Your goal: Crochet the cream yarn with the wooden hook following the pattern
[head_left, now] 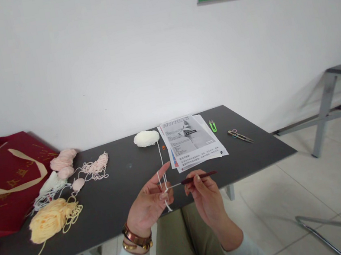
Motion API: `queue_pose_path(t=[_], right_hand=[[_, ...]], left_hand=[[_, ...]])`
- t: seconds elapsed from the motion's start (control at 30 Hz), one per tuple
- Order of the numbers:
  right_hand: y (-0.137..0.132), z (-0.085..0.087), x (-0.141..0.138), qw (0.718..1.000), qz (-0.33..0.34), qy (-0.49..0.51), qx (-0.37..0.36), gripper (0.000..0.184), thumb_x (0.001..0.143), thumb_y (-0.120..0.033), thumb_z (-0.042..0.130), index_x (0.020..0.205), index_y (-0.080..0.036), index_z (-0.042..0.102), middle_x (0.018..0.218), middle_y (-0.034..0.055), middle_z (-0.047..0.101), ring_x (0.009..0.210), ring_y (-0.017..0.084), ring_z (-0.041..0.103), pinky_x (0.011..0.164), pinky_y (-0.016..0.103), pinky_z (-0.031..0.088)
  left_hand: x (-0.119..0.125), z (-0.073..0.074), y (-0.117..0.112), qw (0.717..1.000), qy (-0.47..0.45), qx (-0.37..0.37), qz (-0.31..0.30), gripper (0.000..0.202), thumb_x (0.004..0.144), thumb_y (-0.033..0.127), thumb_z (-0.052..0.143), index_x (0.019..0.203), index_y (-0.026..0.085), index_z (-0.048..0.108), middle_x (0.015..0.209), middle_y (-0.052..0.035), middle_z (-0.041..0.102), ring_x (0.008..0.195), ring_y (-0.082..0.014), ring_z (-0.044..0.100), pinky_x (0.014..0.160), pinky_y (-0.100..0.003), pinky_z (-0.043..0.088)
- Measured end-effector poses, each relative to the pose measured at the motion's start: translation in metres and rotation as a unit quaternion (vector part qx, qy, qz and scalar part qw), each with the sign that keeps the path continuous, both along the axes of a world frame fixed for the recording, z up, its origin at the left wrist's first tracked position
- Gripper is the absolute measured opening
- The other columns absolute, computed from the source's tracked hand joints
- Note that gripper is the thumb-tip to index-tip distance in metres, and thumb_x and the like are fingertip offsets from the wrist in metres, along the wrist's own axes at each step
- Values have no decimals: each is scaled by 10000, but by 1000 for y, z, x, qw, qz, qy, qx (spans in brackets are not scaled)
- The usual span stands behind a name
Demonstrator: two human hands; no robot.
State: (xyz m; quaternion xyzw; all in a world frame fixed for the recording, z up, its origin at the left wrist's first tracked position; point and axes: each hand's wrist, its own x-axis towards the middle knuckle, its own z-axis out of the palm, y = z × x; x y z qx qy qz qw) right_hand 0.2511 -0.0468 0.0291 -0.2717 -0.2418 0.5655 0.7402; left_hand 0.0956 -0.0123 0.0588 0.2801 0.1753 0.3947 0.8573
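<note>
White yarn (162,159) runs from a white ball of yarn (146,138) at the back of the table down to my left hand (150,199). It loops over the raised index finger, and the thumb and other fingers pinch it, with a short tail hanging below. My right hand (206,193) grips the dark brown handle of a crochet hook (205,176) like a pen. The hook's thin metal shaft points left and meets the yarn at my left fingertips. Whether the tip is through a loop is too small to tell.
On the dark table (125,188), printed sheets (189,141) lie behind my hands. Green thread snips (212,126) and scissors (240,136) are to the right. Yellow yarn (50,221), pink yarn (96,166) and a red bag (6,187) occupy the left. A small orange item (163,147) lies beside the sheets.
</note>
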Motion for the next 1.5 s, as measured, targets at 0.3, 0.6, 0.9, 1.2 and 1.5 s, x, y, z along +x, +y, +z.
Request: queue_pose_path(t=[0.3,0.6,0.9,1.2,1.5], right_hand=[[0,3,4,999,26,20,-4,122,801,-306,690,794,-184,689,669,-9,610,574,86,542,550,208,447],[-8,4,-4,986,96,101,-92,147,795,-289,691,804,-142,681,605,-3,620,504,70,522,483,178,458],[-7,10,-7,996,41,33,-73,185,768,-322,718,842,-156,689,645,10,671,538,98,582,507,204,489],[-4,5,-5,995,46,52,-76,168,777,-307,712,833,-151,688,643,5,663,535,81,567,510,185,478],[-7,1,-4,991,79,72,-80,153,786,-292,702,830,-146,688,634,3,651,532,79,559,507,181,470]], left_hand=[[-1,-4,1,1000,6,2,1,723,651,78,727,1334,159,503,624,36,426,585,-89,391,546,-231,312],[5,1,3,970,191,129,76,731,695,80,727,1366,214,470,669,38,538,594,-63,459,582,-194,347],[14,4,-9,971,209,96,58,720,657,106,761,1327,217,523,659,42,547,626,-94,545,672,-251,423],[16,4,-8,974,205,66,65,708,605,59,772,1272,203,581,583,70,511,555,-58,501,622,-213,409],[14,12,-12,977,196,72,49,912,647,40,743,1433,279,348,637,67,526,573,-52,482,605,-192,410]])
